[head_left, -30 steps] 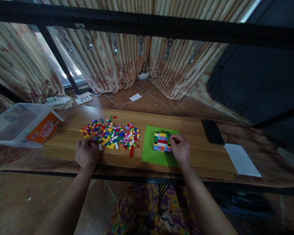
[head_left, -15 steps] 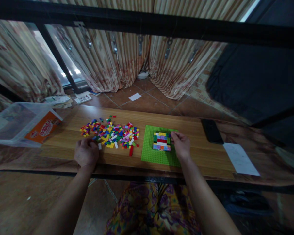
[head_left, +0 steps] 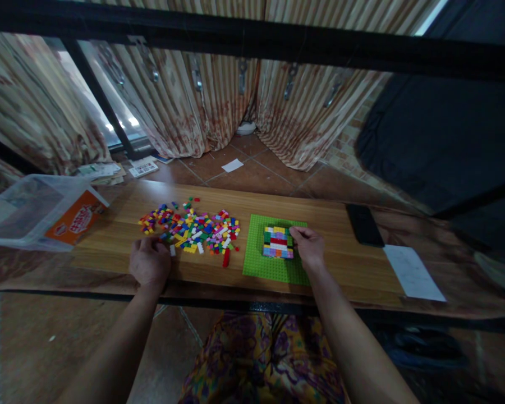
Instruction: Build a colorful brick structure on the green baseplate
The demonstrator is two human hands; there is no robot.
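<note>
On a green baseplate (head_left: 256,264) sits a square build of toy bricks (head_left: 278,243), its rows in several colours with a red and white middle. My right hand (head_left: 310,247) is at the build's far right corner, thumb and finger pinched together by a dark green brick. Whether anything is between those fingertips is hidden. My left hand (head_left: 150,264) rests on the table, fingers curled under, at the near left edge of a pile of loose bricks (head_left: 197,230). Its fingertips are mostly out of sight. A long red brick (head_left: 226,258) lies between the pile and the baseplate.
A clear plastic box (head_left: 33,207) with an orange label stands at the left end of the wooden table (head_left: 345,280). Right of the baseplate lie a black phone (head_left: 365,225) and a white paper sheet (head_left: 413,272). A dark metal bar (head_left: 252,36) crosses above, before curtains.
The fingertips of my right hand have shifted slightly left, onto the far right corner of the build. My left hand and the pile stay about the same.
</note>
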